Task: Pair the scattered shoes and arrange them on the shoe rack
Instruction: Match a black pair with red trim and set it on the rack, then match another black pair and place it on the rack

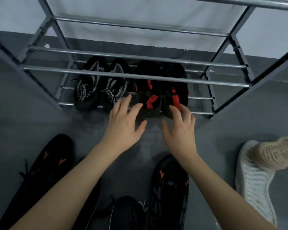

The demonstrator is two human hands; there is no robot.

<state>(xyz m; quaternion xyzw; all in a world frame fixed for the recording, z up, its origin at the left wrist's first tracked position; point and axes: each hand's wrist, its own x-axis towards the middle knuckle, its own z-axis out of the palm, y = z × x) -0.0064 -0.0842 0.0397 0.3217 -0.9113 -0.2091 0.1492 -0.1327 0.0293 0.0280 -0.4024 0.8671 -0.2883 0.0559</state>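
Observation:
A grey metal shoe rack stands against the wall. On its lowest bars sit a black-and-white patterned pair on the left and a black pair with red straps on the right. My left hand hovers with spread fingers at the heel of the left red-strapped shoe. My right hand touches the heel of the right red-strapped shoe with relaxed fingers. Neither hand grips anything.
On the grey floor lie a black shoe with orange marks at the left, its match at centre right, another black shoe at the bottom, and a white shoe under a beige one at the right.

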